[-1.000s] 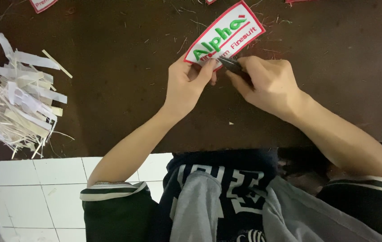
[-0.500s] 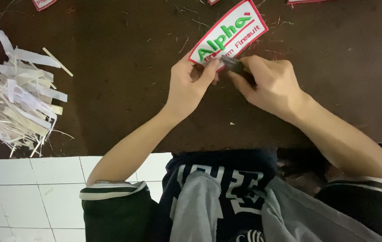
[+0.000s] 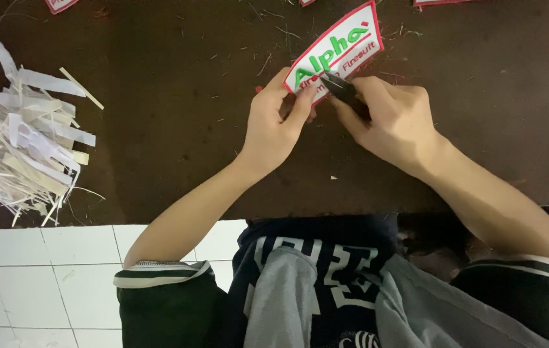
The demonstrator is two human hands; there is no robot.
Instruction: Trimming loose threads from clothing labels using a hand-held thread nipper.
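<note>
A white embroidered patch (image 3: 342, 46) with a red border and green and red lettering lies tilted on the dark brown table (image 3: 158, 96). My left hand (image 3: 277, 122) pinches its lower left corner between thumb and fingers. My right hand (image 3: 393, 119) grips small dark snips (image 3: 342, 90), whose tips rest at the patch's lower edge, close to my left fingertips.
A heap of white and cream paper strips (image 3: 26, 138) sits at the table's left. Parts of other red-edged patches (image 3: 60, 4) show along the far edge. Thread bits are scattered near the patch. White floor tiles (image 3: 42, 270) lie below the table's front edge.
The patch and both hands hold nearly the same place; the patch has turned very slightly and the snips' tips have crept along its lower edge.
</note>
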